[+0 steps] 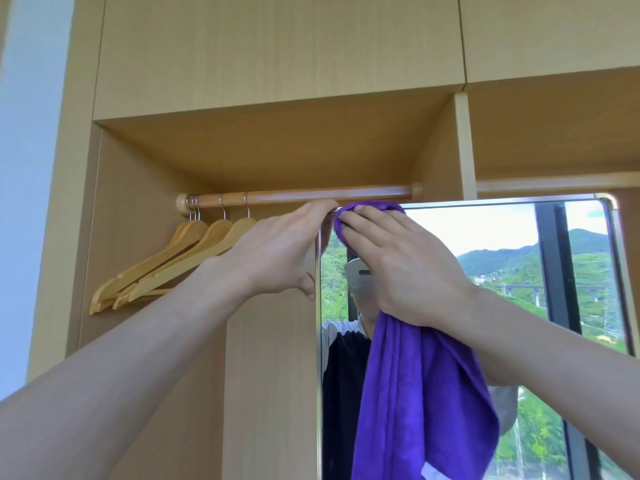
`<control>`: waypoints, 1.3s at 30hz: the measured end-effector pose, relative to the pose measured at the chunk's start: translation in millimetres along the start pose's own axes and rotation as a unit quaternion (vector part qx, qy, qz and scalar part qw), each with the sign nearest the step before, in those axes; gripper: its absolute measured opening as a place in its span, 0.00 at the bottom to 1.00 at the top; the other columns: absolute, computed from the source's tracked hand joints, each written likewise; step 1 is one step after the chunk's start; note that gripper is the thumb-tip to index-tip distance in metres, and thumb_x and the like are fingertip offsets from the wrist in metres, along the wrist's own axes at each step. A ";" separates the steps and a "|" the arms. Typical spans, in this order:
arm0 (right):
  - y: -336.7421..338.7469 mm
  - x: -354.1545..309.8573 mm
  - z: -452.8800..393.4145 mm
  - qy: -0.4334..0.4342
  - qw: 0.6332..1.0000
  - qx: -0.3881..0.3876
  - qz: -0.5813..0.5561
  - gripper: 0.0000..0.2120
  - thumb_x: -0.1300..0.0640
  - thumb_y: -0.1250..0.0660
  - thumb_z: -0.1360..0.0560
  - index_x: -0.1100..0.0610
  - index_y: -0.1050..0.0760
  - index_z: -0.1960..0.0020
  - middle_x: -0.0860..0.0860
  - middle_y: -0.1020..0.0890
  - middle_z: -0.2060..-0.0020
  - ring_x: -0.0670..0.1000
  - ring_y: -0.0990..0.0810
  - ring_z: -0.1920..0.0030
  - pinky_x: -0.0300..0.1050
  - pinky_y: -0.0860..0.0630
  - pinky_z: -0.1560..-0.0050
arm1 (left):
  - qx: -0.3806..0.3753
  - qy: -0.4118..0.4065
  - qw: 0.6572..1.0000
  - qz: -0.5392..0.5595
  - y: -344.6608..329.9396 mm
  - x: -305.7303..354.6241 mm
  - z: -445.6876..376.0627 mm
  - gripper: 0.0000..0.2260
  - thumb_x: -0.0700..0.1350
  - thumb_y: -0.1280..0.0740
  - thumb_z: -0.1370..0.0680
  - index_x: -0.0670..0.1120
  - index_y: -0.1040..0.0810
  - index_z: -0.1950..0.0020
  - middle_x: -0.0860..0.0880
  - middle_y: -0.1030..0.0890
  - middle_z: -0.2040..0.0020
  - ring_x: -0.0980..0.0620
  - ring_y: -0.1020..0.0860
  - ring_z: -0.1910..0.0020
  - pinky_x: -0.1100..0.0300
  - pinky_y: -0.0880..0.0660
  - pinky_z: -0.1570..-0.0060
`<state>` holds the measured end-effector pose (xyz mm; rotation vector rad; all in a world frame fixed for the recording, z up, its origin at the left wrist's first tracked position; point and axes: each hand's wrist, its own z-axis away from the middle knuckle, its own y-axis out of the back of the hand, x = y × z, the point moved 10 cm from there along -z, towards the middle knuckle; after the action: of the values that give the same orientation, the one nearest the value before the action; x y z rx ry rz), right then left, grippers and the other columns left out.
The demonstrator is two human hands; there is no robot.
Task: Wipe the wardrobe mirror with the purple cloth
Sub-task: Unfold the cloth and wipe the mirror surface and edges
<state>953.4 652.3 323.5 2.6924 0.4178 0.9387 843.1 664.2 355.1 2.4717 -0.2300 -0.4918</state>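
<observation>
Right hand (398,268) presses purple cloth (415,393), hanging lengthwise downward, against upright mirror (512,244); left hand (277,254) grips the mirror's top-left corner.

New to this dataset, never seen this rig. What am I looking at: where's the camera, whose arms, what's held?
There is no robot. One wide-angle camera sits on a person's head, so the two bare arms reaching in from the bottom are theirs. They face an open wooden wardrobe with a mirror mounted on it. The right hand presses a purple cloth against the mirror's top left corner; most of the cloth hangs down below the hand. The left hand holds the mirror's left edge near the top. To the left, wooden hangers hang from a rail. The mirror reflects the person, a window and green hills.
</observation>
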 end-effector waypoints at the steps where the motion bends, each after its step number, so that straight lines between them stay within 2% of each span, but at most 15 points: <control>1: -0.5 4.1 3.9 -0.017 1.000 0.006 0.001 0.36 0.61 0.27 0.35 0.63 0.28 0.27 0.57 0.27 0.26 0.59 0.30 0.25 0.56 0.33 0.26 | 0.003 -0.001 1.000 0.000 -0.3 -0.4 0.2 0.55 0.53 0.13 0.48 0.55 0.40 0.29 0.57 0.26 0.33 0.46 0.21 0.43 0.51 0.25 0.57; 3: -5.3 5.3 12.0 -0.051 0.999 0.008 -0.001 0.37 0.61 0.28 0.34 0.64 0.30 0.25 0.58 0.29 0.25 0.60 0.33 0.24 0.57 0.34 0.25 | 0.010 -0.006 1.000 0.002 -0.4 -0.6 0.6 0.51 0.54 0.13 0.49 0.53 0.37 0.33 0.57 0.25 0.38 0.45 0.21 0.48 0.49 0.23 0.58; 6: -11.7 -5.2 17.0 -0.074 0.997 0.008 -0.021 0.39 0.59 0.29 0.33 0.64 0.34 0.23 0.57 0.33 0.22 0.60 0.38 0.21 0.57 0.39 0.23 | 0.013 -0.014 1.000 -0.003 -0.1 0.9 0.6 0.51 0.54 0.13 0.50 0.51 0.36 0.34 0.55 0.24 0.38 0.44 0.20 0.48 0.45 0.21 0.56; 15: -54.6 -76.9 79.0 0.099 0.993 -0.066 -0.011 0.38 0.55 0.27 0.38 0.59 0.25 0.29 0.54 0.27 0.27 0.57 0.30 0.25 0.54 0.34 0.26 | 0.004 0.005 1.000 -0.006 -0.8 2.7 -0.5 0.56 0.50 0.14 0.48 0.54 0.41 0.26 0.53 0.25 0.32 0.42 0.20 0.42 0.47 0.21 0.54; 17: -50.3 -68.0 90.0 0.109 0.994 -0.021 -0.012 0.31 0.57 0.32 0.35 0.59 0.22 0.31 0.54 0.24 0.28 0.57 0.28 0.27 0.54 0.34 0.26 | 0.000 0.004 1.000 -0.004 -2.0 3.7 -1.1 0.58 0.48 0.14 0.47 0.54 0.42 0.24 0.53 0.27 0.30 0.42 0.20 0.42 0.48 0.22 0.56; 19: -35.6 -38.8 85.1 0.041 0.998 0.040 -0.029 0.28 0.61 0.38 0.33 0.61 0.21 0.33 0.55 0.23 0.30 0.59 0.27 0.27 0.56 0.35 0.25 | -0.007 0.001 1.000 -0.009 -7.4 5.2 -1.4 0.59 0.45 0.15 0.43 0.55 0.48 0.20 0.54 0.34 0.24 0.42 0.20 0.41 0.50 0.23 0.60; 21: -21.6 -8.7 73.6 -0.059 0.995 0.072 -0.043 0.31 0.65 0.35 0.33 0.64 0.24 0.30 0.58 0.25 0.28 0.61 0.29 0.26 0.60 0.34 0.26 | -0.010 -0.001 1.000 -0.028 -14.8 6.3 -2.1 0.54 0.42 0.22 0.34 0.56 0.53 0.18 0.54 0.41 0.21 0.41 0.19 0.47 0.58 0.31 0.69; 23: -19.5 1.1 63.9 -0.134 0.988 0.053 -0.051 0.36 0.65 0.30 0.34 0.64 0.29 0.26 0.58 0.30 0.25 0.61 0.34 0.23 0.60 0.36 0.24 | -0.011 0.008 1.000 -0.015 -19.4 6.6 -2.5 0.49 0.41 0.29 0.30 0.57 0.54 0.18 0.52 0.44 0.21 0.41 0.19 0.55 0.59 0.34 0.71; 26: -27.8 -20.6 63.0 -0.142 0.988 0.020 -0.058 0.40 0.60 0.30 0.34 0.62 0.34 0.23 0.57 0.35 0.21 0.60 0.40 0.21 0.57 0.44 0.22 | -0.009 0.033 0.998 0.052 -20.2 13.2 -1.7 0.46 0.47 0.36 0.34 0.58 0.52 0.19 0.51 0.43 0.22 0.40 0.19 0.52 0.49 0.23 0.59; 29: -51.3 -64.7 89.8 -0.077 0.995 -0.016 -0.061 0.41 0.57 0.29 0.38 0.60 0.30 0.25 0.56 0.33 0.23 0.59 0.37 0.22 0.57 0.41 0.23 | 0.025 0.055 0.993 0.098 -19.0 15.8 -1.2 0.38 0.54 0.41 0.30 0.58 0.49 0.20 0.51 0.41 0.23 0.40 0.20 0.51 0.48 0.24 0.53; 31: -76.4 -96.1 122.5 -0.016 0.996 -0.067 -0.061 0.42 0.55 0.28 0.40 0.58 0.28 0.26 0.54 0.32 0.23 0.57 0.36 0.22 0.55 0.41 0.23 | 0.048 0.062 0.990 0.115 -19.4 15.7 -1.9 0.35 0.64 0.42 0.26 0.59 0.48 0.21 0.52 0.41 0.24 0.40 0.20 0.51 0.46 0.23 0.50; 34: -97.5 -120.9 171.2 0.065 0.992 -0.098 -0.045 0.32 0.54 0.35 0.33 0.54 0.24 0.28 0.51 0.30 0.24 0.53 0.36 0.23 0.50 0.38 0.28 | 0.051 0.085 0.990 0.103 -25.6 11.6 -4.8 0.45 0.80 0.40 0.31 0.61 0.49 0.21 0.55 0.42 0.23 0.42 0.20 0.45 0.44 0.20 0.50; 36: -91.6 -104.3 184.9 0.042 0.996 -0.062 -0.055 0.31 0.57 0.35 0.34 0.54 0.22 0.30 0.50 0.28 0.26 0.52 0.35 0.23 0.50 0.37 0.28 | 0.055 0.093 0.991 0.081 -29.3 11.6 -5.8 0.51 0.84 0.38 0.37 0.61 0.49 0.22 0.55 0.42 0.24 0.42 0.19 0.45 0.45 0.20 0.54; 38: -79.5 -67.2 187.0 -0.065 0.995 -0.020 -0.078 0.37 0.59 0.30 0.40 0.58 0.24 0.30 0.52 0.27 0.26 0.55 0.35 0.22 0.53 0.39 0.27 | 0.067 0.096 0.991 0.067 -31.4 14.1 -4.8 0.55 0.85 0.37 0.41 0.60 0.48 0.22 0.52 0.40 0.24 0.41 0.20 0.43 0.49 0.24 0.55; 39: -71.1 -46.4 185.8 -0.131 0.988 0.000 -0.084 0.37 0.59 0.31 0.38 0.59 0.28 0.28 0.54 0.28 0.25 0.57 0.37 0.22 0.54 0.41 0.26 | 0.076 0.098 0.990 0.061 -31.6 15.4 -4.3 0.57 0.85 0.36 0.42 0.58 0.47 0.22 0.50 0.39 0.25 0.41 0.22 0.39 0.48 0.25 0.52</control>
<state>1023.7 674.4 132.9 2.6815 0.5744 0.5290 860.5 687.6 335.1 2.6132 -0.3460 -0.1850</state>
